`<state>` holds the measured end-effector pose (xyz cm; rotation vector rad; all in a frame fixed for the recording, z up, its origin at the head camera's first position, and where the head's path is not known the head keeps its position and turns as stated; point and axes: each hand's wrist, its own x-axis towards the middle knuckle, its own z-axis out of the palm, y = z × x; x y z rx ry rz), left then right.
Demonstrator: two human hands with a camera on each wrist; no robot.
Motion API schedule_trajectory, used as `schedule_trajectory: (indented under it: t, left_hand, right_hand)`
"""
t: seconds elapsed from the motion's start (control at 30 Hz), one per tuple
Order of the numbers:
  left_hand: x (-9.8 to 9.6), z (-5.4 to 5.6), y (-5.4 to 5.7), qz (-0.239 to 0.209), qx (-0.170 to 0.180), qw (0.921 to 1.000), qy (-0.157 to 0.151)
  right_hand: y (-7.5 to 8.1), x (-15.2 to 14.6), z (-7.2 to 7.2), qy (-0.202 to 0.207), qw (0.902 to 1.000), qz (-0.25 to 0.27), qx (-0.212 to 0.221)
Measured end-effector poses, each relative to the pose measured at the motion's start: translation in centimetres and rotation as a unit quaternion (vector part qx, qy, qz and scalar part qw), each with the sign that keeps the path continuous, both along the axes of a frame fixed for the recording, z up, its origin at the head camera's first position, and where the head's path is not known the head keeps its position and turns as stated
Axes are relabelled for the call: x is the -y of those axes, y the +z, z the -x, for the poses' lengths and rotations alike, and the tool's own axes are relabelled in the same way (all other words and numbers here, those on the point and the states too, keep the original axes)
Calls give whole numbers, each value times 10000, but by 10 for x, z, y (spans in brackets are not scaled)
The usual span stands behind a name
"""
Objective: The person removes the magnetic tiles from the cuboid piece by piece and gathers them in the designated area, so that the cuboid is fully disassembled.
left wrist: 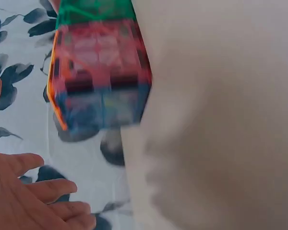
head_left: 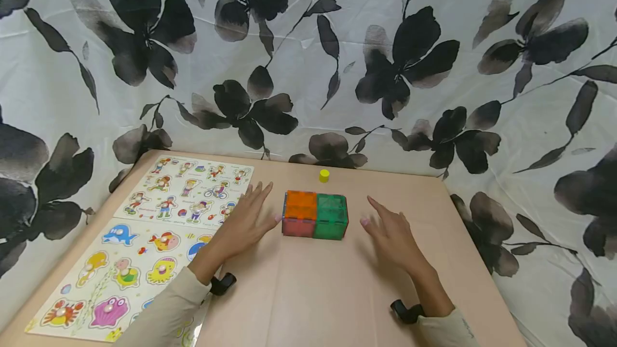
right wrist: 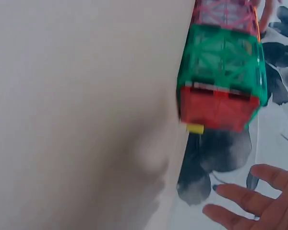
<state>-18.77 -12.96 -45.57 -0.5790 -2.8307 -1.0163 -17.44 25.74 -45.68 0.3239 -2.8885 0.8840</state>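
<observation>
Two translucent cubes point(head_left: 315, 215) sit touching, side by side, on one table point(head_left: 308, 288), between my left hand point(head_left: 248, 224) and my right hand point(head_left: 392, 234). Both hands are empty, fingers spread, near the cubes. Behind these stands one yellow cylinder point(head_left: 324, 175); two picture boards point(head_left: 141, 234) lie to my left.

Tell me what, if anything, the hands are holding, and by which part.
Nothing is held: the left hand and right hand are open on either side of the colored blocks, gripping neither.
</observation>
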Motion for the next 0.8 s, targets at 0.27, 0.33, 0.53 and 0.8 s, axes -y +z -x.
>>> schedule_trajectory:
  t: [0.27, 0.33, 0.53, 0.8]
  left_hand:
    - [-22, 6, -10, -1448, 915, 9843, -424]
    - [-24, 7, -13, -1621, 1086, 9794, -512]
    - [-27, 14, -22, -2286, 1400, 9596, -853]
    - [-31, 26, -35, -2861, 1349, 9417, -1147]
  right_hand:
    - [-14, 14, 11, 569, 9897, 1092, 729]
    - [-17, 14, 14, 639, 9852, 1327, 872]
    - [-25, 14, 26, 1018, 9631, 2081, 1367]
    - [-29, 13, 37, 1313, 9479, 2404, 1630]
